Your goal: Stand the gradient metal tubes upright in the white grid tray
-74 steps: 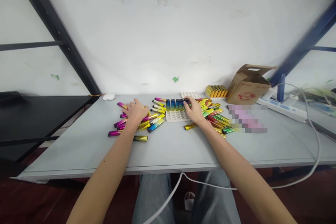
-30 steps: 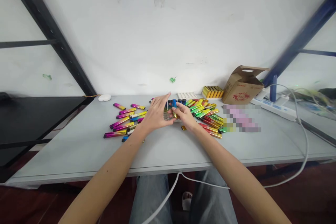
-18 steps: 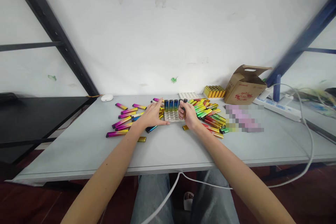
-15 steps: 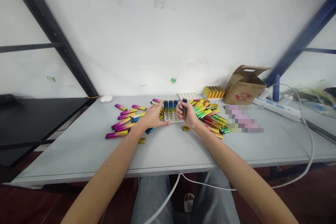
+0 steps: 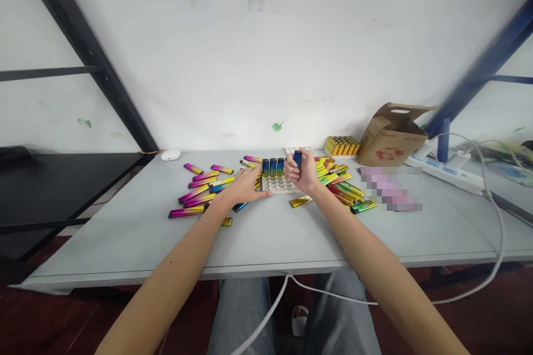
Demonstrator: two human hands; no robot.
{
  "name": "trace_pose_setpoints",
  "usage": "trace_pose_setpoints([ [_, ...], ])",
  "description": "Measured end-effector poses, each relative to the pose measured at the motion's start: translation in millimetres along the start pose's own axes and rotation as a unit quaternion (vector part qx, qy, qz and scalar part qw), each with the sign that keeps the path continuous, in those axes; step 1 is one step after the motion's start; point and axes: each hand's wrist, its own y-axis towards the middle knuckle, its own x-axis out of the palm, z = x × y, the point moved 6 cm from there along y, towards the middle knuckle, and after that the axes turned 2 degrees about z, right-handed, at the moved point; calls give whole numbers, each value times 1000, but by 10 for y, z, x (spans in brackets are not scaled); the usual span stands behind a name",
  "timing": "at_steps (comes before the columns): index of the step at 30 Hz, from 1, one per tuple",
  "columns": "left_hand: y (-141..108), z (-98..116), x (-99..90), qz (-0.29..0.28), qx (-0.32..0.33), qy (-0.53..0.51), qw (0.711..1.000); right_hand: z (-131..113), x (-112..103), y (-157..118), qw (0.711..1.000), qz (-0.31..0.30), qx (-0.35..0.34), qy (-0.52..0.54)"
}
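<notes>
My right hand point(image 5: 302, 171) is wrapped around a shiny blue tube with a dark top point(image 5: 297, 158), held upright over the right end of the white holed tray point(image 5: 280, 185). Several blue-to-gold tubes point(image 5: 273, 167) stand in a row at the tray's back. At the tray's left side, my left hand point(image 5: 246, 187) lies with fingers and thumb spread, the thumb by the near left corner. Loose purple-and-gold tubes point(image 5: 195, 193) lie left of it, some partly hidden under the hand. Yellow, green and red tubes point(image 5: 342, 191) are piled beside my right hand.
A second tray filled with upright gold tubes point(image 5: 342, 147) stands by the wall, next to an open cardboard box point(image 5: 389, 141). A white power strip point(image 5: 447, 172) and a cable point(image 5: 495, 249) are at the right. A white round device point(image 5: 170, 155) sits at the back left.
My right hand has moved slightly up and right, still holding the blue tube. My left hand stays by the tray. The view has shifted a little.
</notes>
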Motion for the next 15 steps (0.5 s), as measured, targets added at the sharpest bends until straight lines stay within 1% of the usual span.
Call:
trace_pose_setpoints([
  [3,0,-3,4,6,1,0,1000,4,-32,9,1000,15,-9,17],
  [6,-1,-15,13,10,1,-4,1000,12,-16,-9,999,22,-15,23],
  [11,1,3,-3,25,2,-4,1000,52,24,-57,999,45,-6,5],
  [15,5,15,-9,31,-10,0,999,80,38,-56,998,58,1,-17],
])
